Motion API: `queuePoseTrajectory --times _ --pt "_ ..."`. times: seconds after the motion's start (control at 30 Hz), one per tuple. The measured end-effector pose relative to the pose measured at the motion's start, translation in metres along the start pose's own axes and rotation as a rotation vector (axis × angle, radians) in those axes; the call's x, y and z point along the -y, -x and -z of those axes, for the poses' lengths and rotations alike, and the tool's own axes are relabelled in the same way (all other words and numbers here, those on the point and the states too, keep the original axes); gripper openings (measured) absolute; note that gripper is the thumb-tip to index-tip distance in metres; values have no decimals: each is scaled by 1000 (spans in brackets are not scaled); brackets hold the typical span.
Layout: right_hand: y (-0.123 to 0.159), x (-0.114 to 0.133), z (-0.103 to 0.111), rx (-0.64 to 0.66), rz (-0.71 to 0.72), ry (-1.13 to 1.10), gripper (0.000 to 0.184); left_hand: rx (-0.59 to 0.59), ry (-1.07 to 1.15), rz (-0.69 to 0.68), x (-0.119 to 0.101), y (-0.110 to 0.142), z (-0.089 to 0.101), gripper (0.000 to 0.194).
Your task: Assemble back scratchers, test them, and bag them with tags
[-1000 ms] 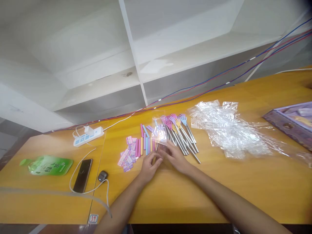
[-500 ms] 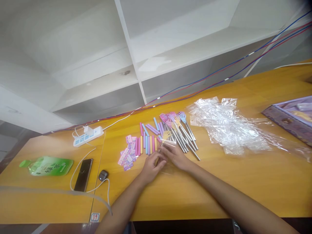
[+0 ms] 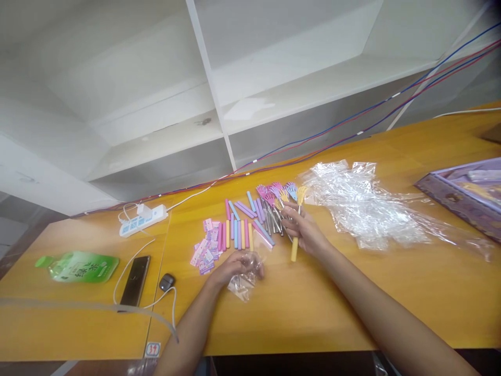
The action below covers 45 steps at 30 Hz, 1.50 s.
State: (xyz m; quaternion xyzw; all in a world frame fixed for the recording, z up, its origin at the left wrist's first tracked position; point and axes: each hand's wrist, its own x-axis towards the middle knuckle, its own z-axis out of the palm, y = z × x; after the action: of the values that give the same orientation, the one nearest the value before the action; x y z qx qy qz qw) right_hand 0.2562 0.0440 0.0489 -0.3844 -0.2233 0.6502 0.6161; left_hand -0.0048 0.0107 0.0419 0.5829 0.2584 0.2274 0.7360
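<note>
My right hand (image 3: 305,228) is closed around a back scratcher with a yellow claw head (image 3: 301,195) and a yellow handle (image 3: 294,250). A crumpled clear plastic bag (image 3: 241,287) is gripped in my left hand (image 3: 238,266), lower and to the left. Several back scratchers with metal rods and pink, purple, blue and yellow claw heads (image 3: 276,188) lie just behind my right hand, which partly covers them. Coloured handle tubes (image 3: 235,230) in pink, yellow, blue and purple are spread beyond my left hand. Beside them is a pile of small printed cards (image 3: 204,251).
A heap of clear plastic bags (image 3: 360,203) lies to the right, with a purple box (image 3: 462,193) past it. On the left are a green drink bottle (image 3: 84,267), a phone (image 3: 135,281), a black earbud case (image 3: 166,282) and a power strip (image 3: 143,221). Shelves rise behind the table.
My hands have moved apart. The yellow back scratcher has gone right with my right hand, while the clear bag is now bunched in my left hand, nearer the table's front.
</note>
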Motion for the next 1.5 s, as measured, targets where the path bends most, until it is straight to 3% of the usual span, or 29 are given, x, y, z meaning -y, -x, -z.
queuePoseTrajectory --times 0.1,0.2,0.3,0.4,0.47,0.6,0.7,0.83,0.9,0.97,1.1,1.17,1.33,1.5 --pt "2 -5 -3 -79 23 60 66 141 72 -25 -3 4 7 30" --pt "5 -5 -4 -55 70 157 61 209 159 -52 -5 9 13 35" --pt "11 5 -4 86 53 285 52 250 188 -120 -6 14 20 46" --pt "19 14 -2 341 -77 382 52 281 173 -143 -4 18 28 56" --pt "22 15 0 480 -180 431 56 233 138 -136 0 20 32 61" --pt "23 12 4 666 -318 525 59 -52 172 -145 2 22 33 70" --pt "22 7 2 627 -276 496 52 -248 442 -144 -6 22 27 68" --pt "21 -9 -5 463 -223 403 51 -553 686 -236 -12 13 18 36" --pt "21 -19 -9 413 -213 402 53 -558 625 -244 -9 7 13 25" --pt "22 -27 -11 408 -206 439 52 -477 461 -212 -3 3 7 20" --pt "29 -31 -18 457 -159 516 49 -422 95 -177 6 0 -4 66" --pt "32 -30 -22 466 -134 526 49 -436 0 -164 6 1 -6 75" --pt "32 -30 -21 478 -205 471 48 -512 -79 -160 4 2 -4 61" --pt "29 -36 -17 508 -263 387 48 -532 -110 -140 3 2 -3 63"
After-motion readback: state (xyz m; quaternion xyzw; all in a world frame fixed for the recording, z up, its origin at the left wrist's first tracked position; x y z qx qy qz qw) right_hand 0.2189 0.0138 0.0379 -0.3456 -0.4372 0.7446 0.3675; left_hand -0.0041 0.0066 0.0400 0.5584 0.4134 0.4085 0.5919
